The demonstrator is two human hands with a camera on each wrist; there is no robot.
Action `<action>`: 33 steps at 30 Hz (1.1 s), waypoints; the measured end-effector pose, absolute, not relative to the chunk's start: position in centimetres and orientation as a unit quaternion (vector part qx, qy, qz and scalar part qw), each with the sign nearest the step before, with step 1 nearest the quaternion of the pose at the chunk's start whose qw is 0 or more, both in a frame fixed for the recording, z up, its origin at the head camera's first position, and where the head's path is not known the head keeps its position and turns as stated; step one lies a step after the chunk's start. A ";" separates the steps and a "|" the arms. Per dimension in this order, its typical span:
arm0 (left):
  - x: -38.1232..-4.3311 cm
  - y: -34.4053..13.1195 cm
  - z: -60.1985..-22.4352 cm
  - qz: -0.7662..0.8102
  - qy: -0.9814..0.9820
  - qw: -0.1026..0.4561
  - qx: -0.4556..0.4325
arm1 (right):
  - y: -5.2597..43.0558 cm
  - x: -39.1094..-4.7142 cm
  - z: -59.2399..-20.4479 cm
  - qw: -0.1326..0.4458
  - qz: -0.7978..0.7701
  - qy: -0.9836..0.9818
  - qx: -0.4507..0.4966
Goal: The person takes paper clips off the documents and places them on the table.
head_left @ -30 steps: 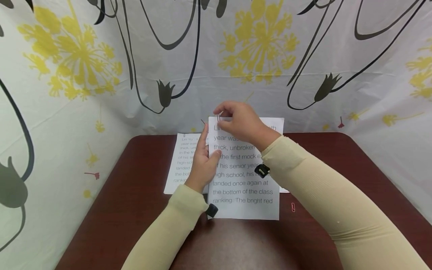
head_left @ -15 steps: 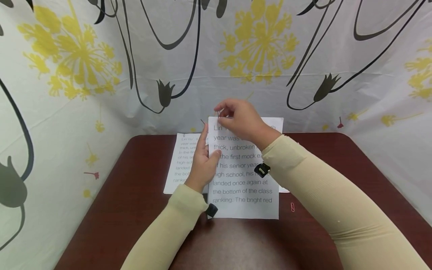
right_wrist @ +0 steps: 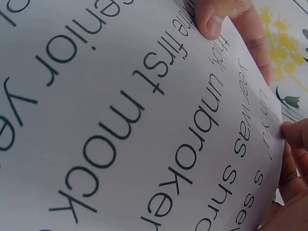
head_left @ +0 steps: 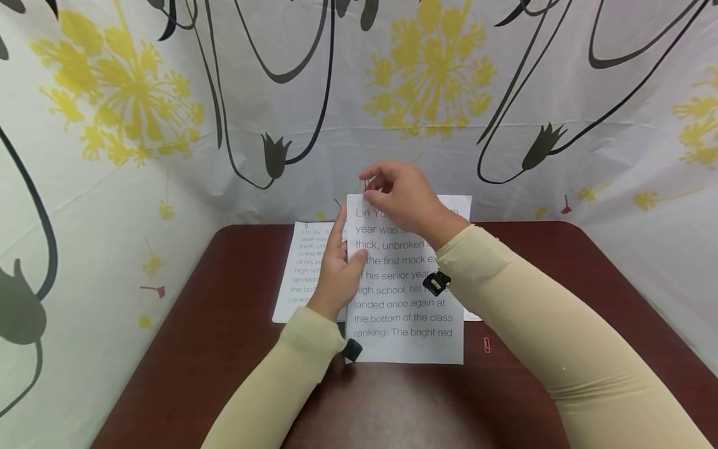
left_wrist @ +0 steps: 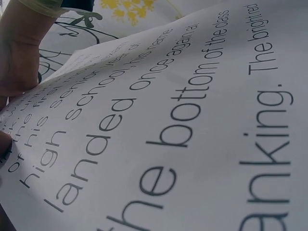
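My left hand [head_left: 336,277] grips a printed sheet of paper [head_left: 405,305] by its left edge and holds it up, thumb in front and the other fingers behind. Near the sheet's top left corner, my right hand [head_left: 408,198] pinches a thin reddish paper clip [head_left: 367,184], which shows just above the top edge. In the right wrist view, the left thumb [right_wrist: 214,26] presses on the print, while the right fingertips [right_wrist: 294,134] are right at the sheet's top edge; the clip is hidden there. The left wrist view is mostly filled by the lower print.
Behind the held sheet, another printed sheet [head_left: 300,274] lies on the dark red table [head_left: 185,349], a small clip [head_left: 306,226] at its top. A pink paper clip [head_left: 487,345] lies to the right. A patterned white curtain [head_left: 359,93] hangs behind the table.
My right hand has moved slightly up, and the paper clip has risen from over the sheet's top corner to above its edge. The left hand and the sheet have stayed nearly still.
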State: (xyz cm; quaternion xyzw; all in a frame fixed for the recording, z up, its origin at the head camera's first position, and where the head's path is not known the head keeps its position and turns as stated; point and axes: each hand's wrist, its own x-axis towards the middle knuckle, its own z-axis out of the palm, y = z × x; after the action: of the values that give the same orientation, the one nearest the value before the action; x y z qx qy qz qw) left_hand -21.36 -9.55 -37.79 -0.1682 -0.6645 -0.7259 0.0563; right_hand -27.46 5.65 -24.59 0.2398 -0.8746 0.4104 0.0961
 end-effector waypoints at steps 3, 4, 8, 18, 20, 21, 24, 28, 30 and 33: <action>-21.3 -9.6 -37.7 -0.727 -0.664 0.054 -0.167 | 5.7 -27.4 -24.5 0.095 0.415 -0.874 0.237; -21.3 -9.5 -37.7 -0.727 -0.664 0.054 -0.167 | 5.8 -27.4 -24.4 0.094 0.416 -0.873 0.236; -21.4 -9.5 -37.8 -0.728 -0.663 0.057 -0.168 | 6.0 -27.3 -24.2 0.099 0.422 -0.870 0.233; -21.3 -9.6 -37.8 -0.720 -0.671 0.064 -0.165 | 7.2 -27.3 -24.1 0.108 0.426 -0.867 0.236; -21.3 -9.6 -37.8 -0.721 -0.671 0.064 -0.163 | 7.4 -27.3 -24.0 0.109 0.426 -0.867 0.235; -21.3 -9.6 -37.8 -0.721 -0.671 0.063 -0.161 | 7.5 -27.2 -24.0 0.111 0.426 -0.867 0.235; -21.3 -9.6 -37.8 -0.722 -0.672 0.059 -0.156 | 7.8 -26.9 -23.8 0.114 0.426 -0.866 0.234; -21.3 -9.6 -37.8 -0.723 -0.672 0.058 -0.153 | 8.1 -26.7 -23.6 0.114 0.427 -0.866 0.233; -21.3 -9.6 -37.8 -0.723 -0.671 0.059 -0.155 | 8.3 -26.6 -23.6 0.113 0.429 -0.865 0.233; -21.3 -9.6 -37.8 -0.724 -0.668 0.060 -0.158 | 8.6 -26.6 -23.6 0.109 0.432 -0.864 0.234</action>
State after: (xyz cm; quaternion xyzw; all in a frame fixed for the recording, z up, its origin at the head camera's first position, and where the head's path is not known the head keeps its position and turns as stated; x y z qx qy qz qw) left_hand -21.34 -9.58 -37.84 -0.1579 -0.6684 -0.7243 0.0603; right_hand -26.55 8.56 -23.60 0.2340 -0.8641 0.4319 0.1093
